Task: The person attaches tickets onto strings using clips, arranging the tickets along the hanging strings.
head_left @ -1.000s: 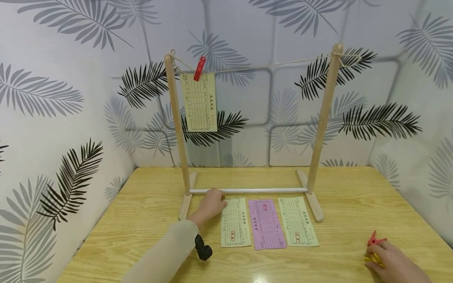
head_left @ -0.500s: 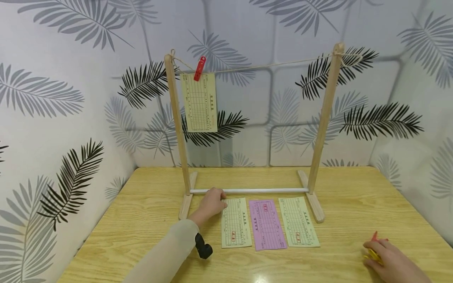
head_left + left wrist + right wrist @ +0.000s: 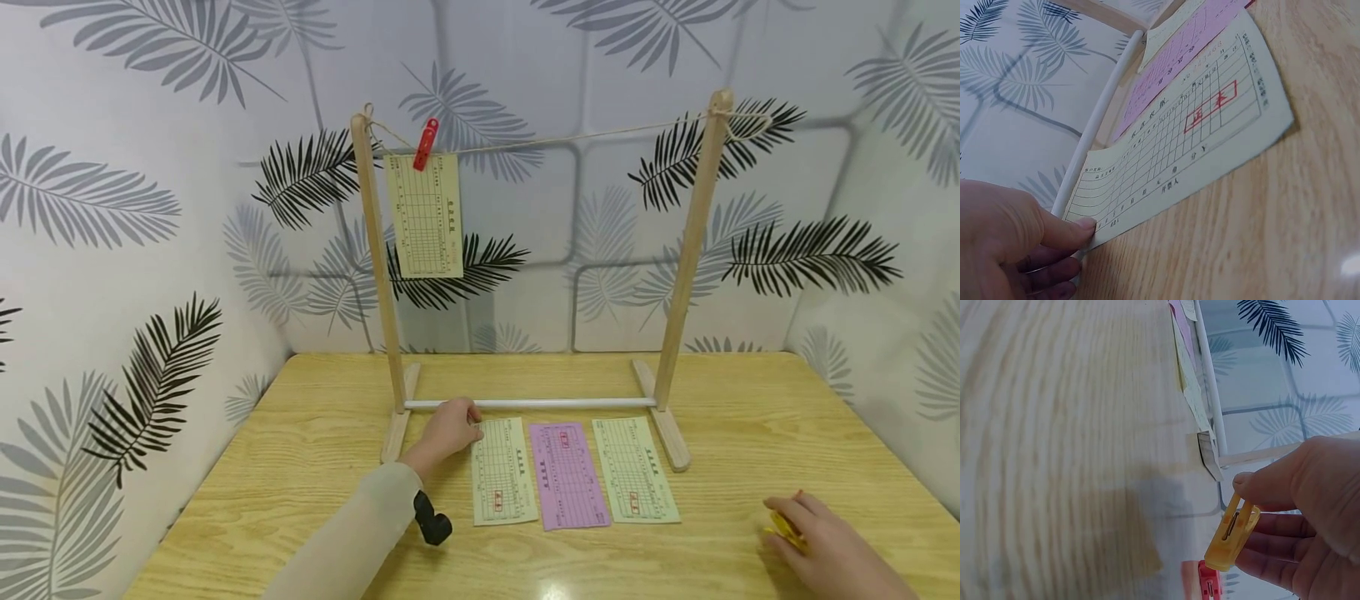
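Note:
My left hand point(image 3: 447, 433) pinches the top left corner of the leftmost pale yellow receipt slip point(image 3: 1166, 147), thumb on top and fingertips beneath. That slip is bowed and partly raised off the table in the left wrist view. At the right of the table, my right hand point(image 3: 832, 546) holds a yellow clothespin point(image 3: 1232, 540) between thumb and fingers. A red clothespin point(image 3: 1209, 581) lies just beyond it, mostly hidden behind the hand in the head view. A purple slip point(image 3: 569, 477) and another pale yellow slip point(image 3: 636, 471) lie to the right of the pinched one.
A wooden rack with a left post point(image 3: 379, 258), a right post point(image 3: 693, 250) and a white bottom bar point(image 3: 562, 404) stands behind the slips. From its string point(image 3: 585, 136) hangs a yellow slip point(image 3: 425, 221) under a red clothespin point(image 3: 426, 144). Patterned fabric closes off the back and sides.
My right hand has shifted slightly left with the yellow clothespin, and now covers most of the red clothespin on the table. The left hand has stayed at the slip's corner.

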### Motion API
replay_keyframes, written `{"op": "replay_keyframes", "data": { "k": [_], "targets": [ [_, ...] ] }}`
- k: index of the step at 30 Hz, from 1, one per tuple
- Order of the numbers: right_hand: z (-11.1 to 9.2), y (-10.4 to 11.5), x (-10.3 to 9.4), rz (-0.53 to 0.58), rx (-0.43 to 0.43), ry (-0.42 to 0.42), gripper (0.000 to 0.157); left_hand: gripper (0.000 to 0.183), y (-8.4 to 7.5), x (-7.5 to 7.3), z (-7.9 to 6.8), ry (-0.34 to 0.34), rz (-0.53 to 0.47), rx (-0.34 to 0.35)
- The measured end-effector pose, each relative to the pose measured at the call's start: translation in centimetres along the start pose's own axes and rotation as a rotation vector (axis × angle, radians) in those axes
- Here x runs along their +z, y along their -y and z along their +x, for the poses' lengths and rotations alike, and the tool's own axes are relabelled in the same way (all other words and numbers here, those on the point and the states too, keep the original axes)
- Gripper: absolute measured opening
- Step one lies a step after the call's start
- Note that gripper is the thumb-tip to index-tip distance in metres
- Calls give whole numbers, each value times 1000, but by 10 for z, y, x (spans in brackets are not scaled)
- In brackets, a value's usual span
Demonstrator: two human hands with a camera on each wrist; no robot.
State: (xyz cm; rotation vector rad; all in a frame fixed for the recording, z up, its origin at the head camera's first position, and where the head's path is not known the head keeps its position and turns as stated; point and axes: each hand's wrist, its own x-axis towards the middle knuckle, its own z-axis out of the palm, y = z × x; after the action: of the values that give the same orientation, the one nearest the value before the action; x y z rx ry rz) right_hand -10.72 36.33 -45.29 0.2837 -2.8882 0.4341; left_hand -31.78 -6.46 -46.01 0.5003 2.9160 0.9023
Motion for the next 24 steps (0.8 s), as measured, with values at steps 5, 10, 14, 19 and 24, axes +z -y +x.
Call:
{"op": "replay_keyframes", "data": {
  "k": [5,10,14,19,24],
  "targets": [
    [3,7,-2,-14,-13,-38,34,6,3,0,0,-7,-7,37],
    [5,11,0,-14,-115,-164,34,4,4,-3,-1,-5,-35,58],
    [8,13,-1,-11,-172,-198,35,4,3,-6,-3,11,-68,55],
    [14,16,-3,0,-224,-214,38,6,3,-9,-4,15,-79,55],
    [20,21,-6,-8,-256,-211,42,7,0,-14,-5,9,-78,69]
  ]
}}
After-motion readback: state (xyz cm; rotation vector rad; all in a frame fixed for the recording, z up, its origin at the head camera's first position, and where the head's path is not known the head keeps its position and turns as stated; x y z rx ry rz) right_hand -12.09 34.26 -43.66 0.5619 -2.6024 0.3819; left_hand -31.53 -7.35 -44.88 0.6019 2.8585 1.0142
